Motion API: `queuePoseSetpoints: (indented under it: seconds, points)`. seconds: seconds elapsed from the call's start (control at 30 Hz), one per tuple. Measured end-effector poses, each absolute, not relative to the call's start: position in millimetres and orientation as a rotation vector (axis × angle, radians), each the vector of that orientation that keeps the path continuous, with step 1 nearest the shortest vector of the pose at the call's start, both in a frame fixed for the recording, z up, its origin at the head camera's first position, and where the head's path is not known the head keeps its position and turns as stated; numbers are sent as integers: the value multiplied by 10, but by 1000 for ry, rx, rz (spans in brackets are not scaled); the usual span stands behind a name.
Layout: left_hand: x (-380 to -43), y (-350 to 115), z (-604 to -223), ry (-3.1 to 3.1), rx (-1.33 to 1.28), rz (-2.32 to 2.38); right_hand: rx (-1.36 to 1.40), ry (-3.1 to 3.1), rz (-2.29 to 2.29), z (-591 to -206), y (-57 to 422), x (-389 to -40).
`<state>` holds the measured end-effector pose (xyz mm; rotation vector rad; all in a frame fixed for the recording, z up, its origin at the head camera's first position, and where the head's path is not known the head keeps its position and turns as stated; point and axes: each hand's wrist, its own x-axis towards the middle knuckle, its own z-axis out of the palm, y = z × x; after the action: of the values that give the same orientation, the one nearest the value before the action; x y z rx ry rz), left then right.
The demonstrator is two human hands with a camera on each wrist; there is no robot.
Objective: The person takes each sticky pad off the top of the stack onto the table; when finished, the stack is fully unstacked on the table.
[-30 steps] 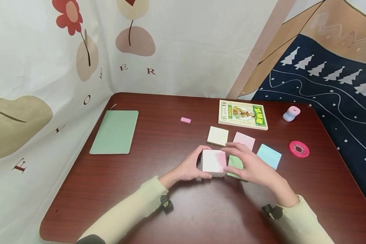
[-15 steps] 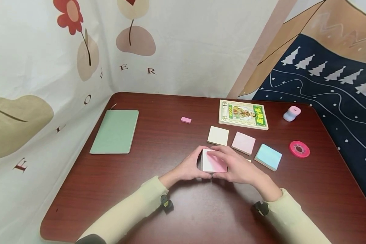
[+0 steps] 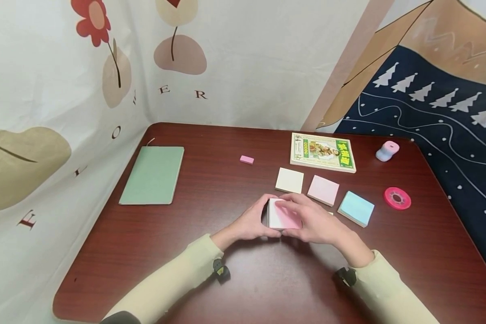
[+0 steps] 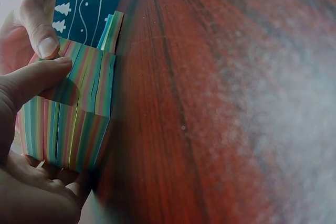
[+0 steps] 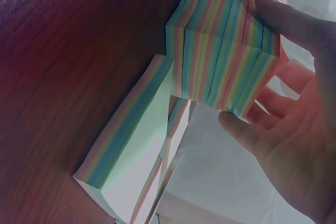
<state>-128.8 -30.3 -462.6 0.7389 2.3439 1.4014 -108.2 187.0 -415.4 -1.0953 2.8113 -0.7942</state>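
A stack of sticky note pads (image 3: 281, 217), its top fading from white to pink, stands on the table before me. In the left wrist view, the stack (image 4: 79, 93) shows edges striped in green, yellow, pink and blue. My left hand (image 3: 252, 220) grips its left side, thumb in front and fingers behind. From the right, my right hand (image 3: 316, 222) holds it too, with fingers over the top and thumb at the front edge. The thumbs almost meet in the right wrist view. Beside the stack lies a green sticky note pad (image 5: 142, 140), mostly hidden under my right hand in the head view.
Yellow (image 3: 289, 180), pink (image 3: 323, 190) and blue (image 3: 356, 208) sticky note pads lie beyond the right hand. Further back are an illustrated book (image 3: 323, 152), a pink eraser-like block (image 3: 246, 159), a pink-and-blue spool-shaped item (image 3: 387, 151) and a red ring (image 3: 397, 198). A green notebook (image 3: 153, 175) lies left.
My right hand has moved left from beside the stack to over its top and front. The left hand keeps its grip. Little differs over the last half second.
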Motion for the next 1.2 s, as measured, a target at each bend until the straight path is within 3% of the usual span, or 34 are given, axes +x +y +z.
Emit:
queuePoseSetpoints:
  seconds: [0.3,0.7,0.93,1.2]
  points:
    - [-1295,-315,-4623,2341,760,1393,-908,2853,-869,-4049,2112,-973]
    - [-1292,-313,-4628,2341,733,1394,-504,2964,-822,-4094,2901,-585]
    - [-1301,-305,-4631,2347,742,1394,-385,2980,-754,-4157,3185,-344]
    - [-1288,-311,-4637,2332,741,1413,-428,2949,-722,-4347,3192,-247]
